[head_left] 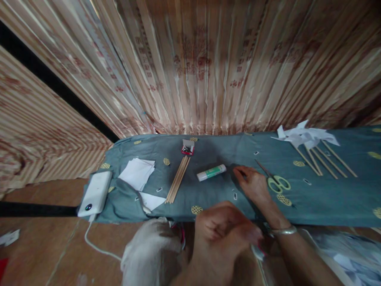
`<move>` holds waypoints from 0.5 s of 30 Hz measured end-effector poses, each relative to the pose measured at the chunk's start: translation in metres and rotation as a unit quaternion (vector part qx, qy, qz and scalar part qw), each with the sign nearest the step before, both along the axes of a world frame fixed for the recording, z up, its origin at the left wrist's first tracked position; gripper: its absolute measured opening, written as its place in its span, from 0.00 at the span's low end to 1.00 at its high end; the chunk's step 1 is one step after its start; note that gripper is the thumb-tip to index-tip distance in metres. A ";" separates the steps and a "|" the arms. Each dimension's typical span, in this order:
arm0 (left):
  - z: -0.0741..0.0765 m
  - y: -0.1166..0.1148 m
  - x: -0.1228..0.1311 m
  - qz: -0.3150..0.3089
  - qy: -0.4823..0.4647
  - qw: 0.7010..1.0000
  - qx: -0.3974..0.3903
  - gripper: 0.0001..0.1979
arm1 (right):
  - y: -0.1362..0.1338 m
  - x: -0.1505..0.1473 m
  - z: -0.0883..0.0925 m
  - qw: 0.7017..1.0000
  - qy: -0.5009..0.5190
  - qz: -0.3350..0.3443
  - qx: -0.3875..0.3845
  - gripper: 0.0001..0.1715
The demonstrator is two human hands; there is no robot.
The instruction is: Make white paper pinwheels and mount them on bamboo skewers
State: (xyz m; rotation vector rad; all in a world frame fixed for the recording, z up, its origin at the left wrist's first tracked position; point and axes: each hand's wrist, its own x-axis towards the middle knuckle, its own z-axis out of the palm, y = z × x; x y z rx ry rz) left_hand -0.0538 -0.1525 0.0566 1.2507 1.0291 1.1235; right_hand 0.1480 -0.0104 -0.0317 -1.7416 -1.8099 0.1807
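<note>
Located glue stick [212, 172] on teal cloth [327, 202], just left of curled right hand [251, 182], with long axis nearly crosswise, right end farther away. Cannot tell whether gripping anything, there or in curled left hand [220, 228]. Noted pleated curtain [208, 99] behind.

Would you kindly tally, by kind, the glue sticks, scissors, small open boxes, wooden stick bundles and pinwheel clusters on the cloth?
Glue stick: 1
Pair of scissors: 1
Small open box: 1
Wooden stick bundle: 1
Pinwheel cluster: 1
Total: 5
</note>
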 end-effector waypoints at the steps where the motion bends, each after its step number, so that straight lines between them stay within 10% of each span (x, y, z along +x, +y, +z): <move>1: 0.006 0.025 0.001 0.027 -0.014 1.000 -0.004 0.10 | 0.000 0.001 0.000 1.000 -0.001 0.001 0.002 0.18; 6: 0.009 0.113 -0.043 0.191 0.035 0.980 0.039 0.23 | -0.002 0.009 -0.003 1.000 -0.022 0.010 0.011 0.19; 15: -0.065 0.156 -0.196 0.371 0.406 0.827 0.121 0.11 | -0.007 0.025 -0.005 0.997 -0.066 0.020 0.044 0.21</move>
